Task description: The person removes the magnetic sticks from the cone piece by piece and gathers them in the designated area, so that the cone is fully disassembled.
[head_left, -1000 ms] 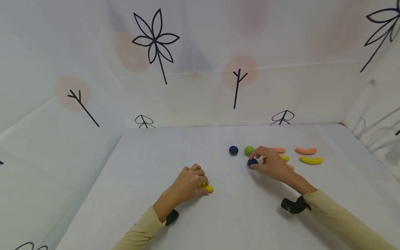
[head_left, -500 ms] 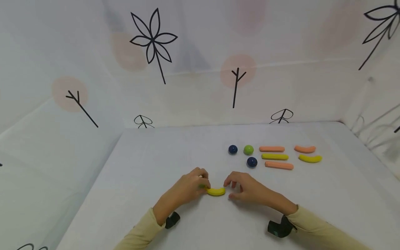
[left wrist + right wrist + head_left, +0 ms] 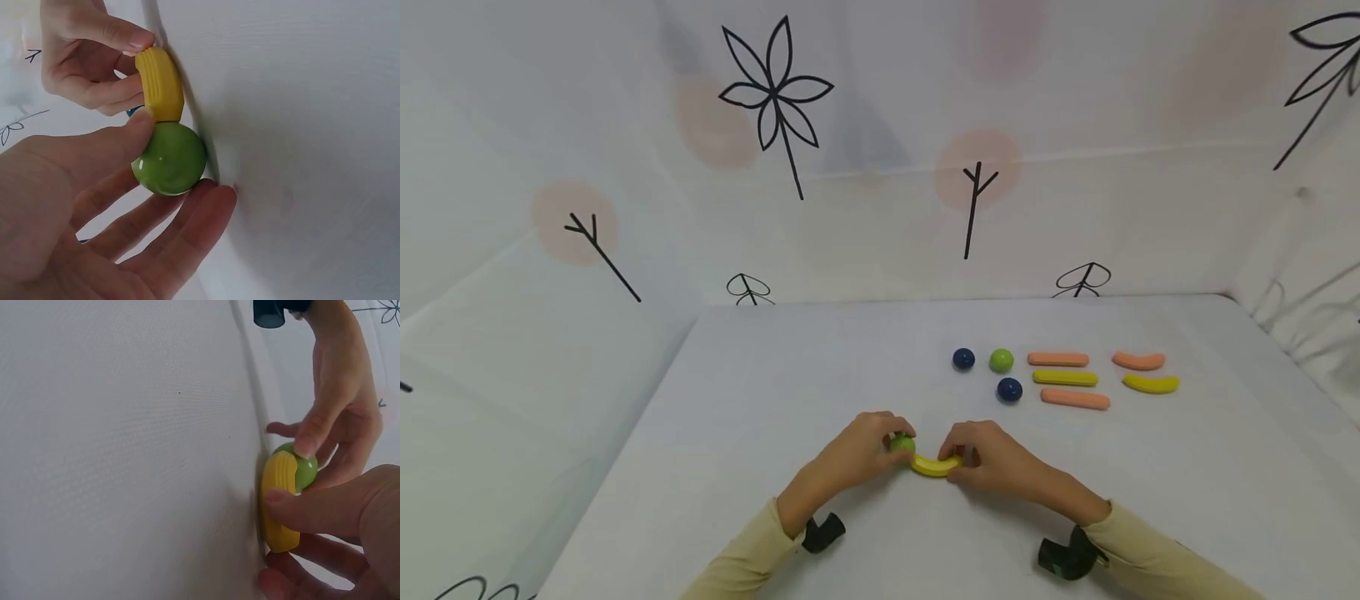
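A glossy green ball (image 3: 902, 445) lies near the middle of the table, held between the thumb and fingers of my left hand (image 3: 859, 452). Against its right side is the end of a yellow curved piece (image 3: 931, 467), banana-like with ridges along it. My right hand (image 3: 997, 459) pinches the far end of that piece. In the left wrist view the green ball (image 3: 170, 159) and the yellow curved piece (image 3: 161, 84) touch end to side. The right wrist view shows my thumb on the yellow curved piece (image 3: 279, 500), with the green ball (image 3: 305, 471) partly behind it.
Behind my right hand lie two dark blue balls (image 3: 963, 359) (image 3: 1010, 390) and another green ball (image 3: 1002, 360). Beside them are orange straight sticks (image 3: 1058, 359) (image 3: 1075, 399), a yellow straight stick (image 3: 1065, 378), an orange curved piece (image 3: 1138, 361) and another yellow curved piece (image 3: 1152, 384).
My right hand has left a dark blue ball, come toward me and left, and taken the yellow curved piece's end. My left hand has let go of that piece and holds the green ball.
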A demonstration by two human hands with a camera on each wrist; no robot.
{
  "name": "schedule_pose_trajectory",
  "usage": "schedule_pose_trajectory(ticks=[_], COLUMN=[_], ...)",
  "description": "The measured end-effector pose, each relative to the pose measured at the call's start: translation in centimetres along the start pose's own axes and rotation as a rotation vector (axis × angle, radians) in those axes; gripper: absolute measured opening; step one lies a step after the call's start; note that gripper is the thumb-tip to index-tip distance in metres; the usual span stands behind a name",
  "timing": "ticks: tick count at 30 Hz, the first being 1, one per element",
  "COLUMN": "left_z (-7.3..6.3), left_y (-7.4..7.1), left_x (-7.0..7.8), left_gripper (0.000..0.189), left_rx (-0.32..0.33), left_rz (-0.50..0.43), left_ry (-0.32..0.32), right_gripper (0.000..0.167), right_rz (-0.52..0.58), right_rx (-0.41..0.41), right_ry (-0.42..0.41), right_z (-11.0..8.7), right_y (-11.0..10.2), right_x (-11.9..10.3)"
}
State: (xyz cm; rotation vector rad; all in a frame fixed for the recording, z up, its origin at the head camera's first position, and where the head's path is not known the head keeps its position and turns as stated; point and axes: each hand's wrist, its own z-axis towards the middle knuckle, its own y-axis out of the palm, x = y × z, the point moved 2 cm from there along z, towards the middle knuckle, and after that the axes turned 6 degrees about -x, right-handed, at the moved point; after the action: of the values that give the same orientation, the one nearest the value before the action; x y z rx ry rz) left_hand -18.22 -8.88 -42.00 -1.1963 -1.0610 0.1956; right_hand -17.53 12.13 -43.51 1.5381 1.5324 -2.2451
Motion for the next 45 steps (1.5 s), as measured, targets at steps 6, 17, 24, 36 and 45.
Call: schedule_pose_trajectory(ticks=[6, 17, 24, 36, 45], left_z=[0.2, 0.3, 0.5, 1.5, 3.9], left_y=[0.4, 0.9, 1.0, 0.3, 0.8], left_x=[0.1, 0.9, 1.3, 1.4, 1.5], left_gripper=[0.023, 0.022, 0.020, 0.022, 0.026], left_rx=[-0.028, -0.056, -0.013, 0.170, 0.215], left_rz=[-0.093, -0.082, -0.011, -0.250, -0.339], left_ry=[0.006, 0.026, 0.062, 0.147, 0.146], right_gripper=[0.017, 0.017, 0.016, 0.021, 0.023], right_rz=[0.011, 0.029, 0.031, -0.019, -0.033], right_rx=[-0.019, -0.023, -0.027, 0.065, 0.111], right_ry=[-0.010, -0.030, 0.013, 0.042, 0.078], right_z=[-0.2, -1.2, -2.2, -5.5, -8.5], right_y=[-0.1, -0.7, -1.3, -4.6, -7.4], right_x=[0.5, 0.9, 1.2, 1.7, 2.5])
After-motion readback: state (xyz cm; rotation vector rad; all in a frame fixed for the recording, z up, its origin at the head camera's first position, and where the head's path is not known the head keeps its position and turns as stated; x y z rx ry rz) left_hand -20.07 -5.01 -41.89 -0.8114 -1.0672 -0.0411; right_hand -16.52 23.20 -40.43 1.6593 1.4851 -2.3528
